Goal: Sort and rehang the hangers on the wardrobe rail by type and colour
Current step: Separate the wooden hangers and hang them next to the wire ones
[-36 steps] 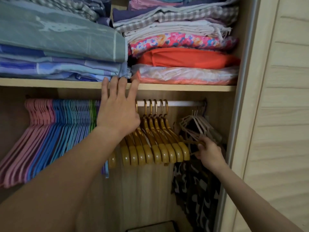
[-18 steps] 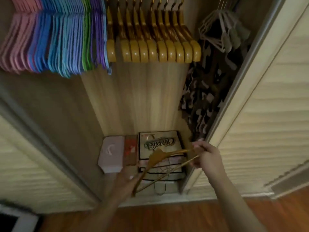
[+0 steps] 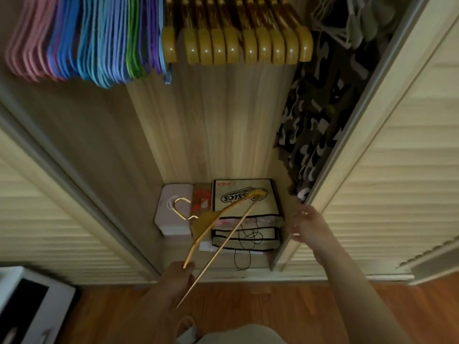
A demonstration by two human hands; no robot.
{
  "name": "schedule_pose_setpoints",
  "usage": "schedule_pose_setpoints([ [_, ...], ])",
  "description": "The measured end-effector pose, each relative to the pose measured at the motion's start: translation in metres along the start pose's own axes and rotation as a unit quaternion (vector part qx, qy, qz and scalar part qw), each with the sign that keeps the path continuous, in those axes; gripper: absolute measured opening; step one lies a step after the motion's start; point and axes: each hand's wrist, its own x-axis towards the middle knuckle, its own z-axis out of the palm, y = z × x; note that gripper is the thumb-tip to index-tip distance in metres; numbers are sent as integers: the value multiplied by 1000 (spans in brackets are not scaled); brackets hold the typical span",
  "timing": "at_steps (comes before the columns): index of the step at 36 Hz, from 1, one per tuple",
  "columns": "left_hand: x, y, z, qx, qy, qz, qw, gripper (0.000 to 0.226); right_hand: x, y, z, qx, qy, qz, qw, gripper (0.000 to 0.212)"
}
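My left hand grips one end of a yellow wooden hanger with a gold hook, held low over the wardrobe floor. My right hand is off the hanger, fingers loosely spread near the door edge, holding nothing. Above, several yellow wooden hangers hang in a row at top centre. Left of them hang thin pink, blue, green and purple hangers. A few pale plastic hangers hang at the top right. The rail itself is out of view.
A dark patterned garment hangs at the right. On the wardrobe floor lie a printed bag, a pink box and a black cord. Slatted doors flank the opening. A white unit stands at lower left.
A second ago both hands were up at the rail. The view dropped to the floor; both hands held the yellow hanger, and now the right hand has let go of it.
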Motion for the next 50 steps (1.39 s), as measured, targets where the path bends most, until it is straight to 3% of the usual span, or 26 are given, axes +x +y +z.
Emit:
schedule_pose_setpoints([
  [4,-8,32,17,-132,-9,-33,991,32,-13,15,17,-122,-79,18,989,15],
  [8,-19,64,47,-233,-53,-44,970,25,-25,27,44,-129,-185,64,972,19],
  [11,-24,88,68,-363,-101,-62,924,36,-36,32,59,-96,-236,86,963,22],
  [13,-29,106,77,-433,-119,-72,890,36,-38,35,62,-41,-228,97,968,24],
  [19,-43,146,87,-415,-186,-4,891,42,-32,26,43,25,-194,44,980,28],
  [24,-55,161,75,-313,-205,89,923,33,-35,13,23,72,-125,-24,989,23],
  [27,-62,170,63,-228,-143,153,951,28,-37,-1,12,73,-42,-40,996,22],
  [30,-66,182,38,-194,-72,220,953,29,-36,-23,-3,91,38,-64,993,26],
  [36,-99,240,-64,-125,96,416,895,31,-33,-81,-37,118,135,-156,971,32],
  [39,-123,285,-125,-71,214,506,832,33,-29,-123,-48,126,155,-202,959,30],
  [42,-150,328,-178,24,353,567,744,35,-28,-162,-56,135,140,-237,952,29],
  [46,-163,385,-231,143,490,564,649,53,-21,-202,-60,132,143,-254,948,38],
  [47,-177,411,-255,176,542,561,601,59,-19,-232,-61,143,141,-287,937,37],
  [50,-161,437,-273,300,563,514,574,73,-7,-248,-61,146,124,-276,942,38],
])
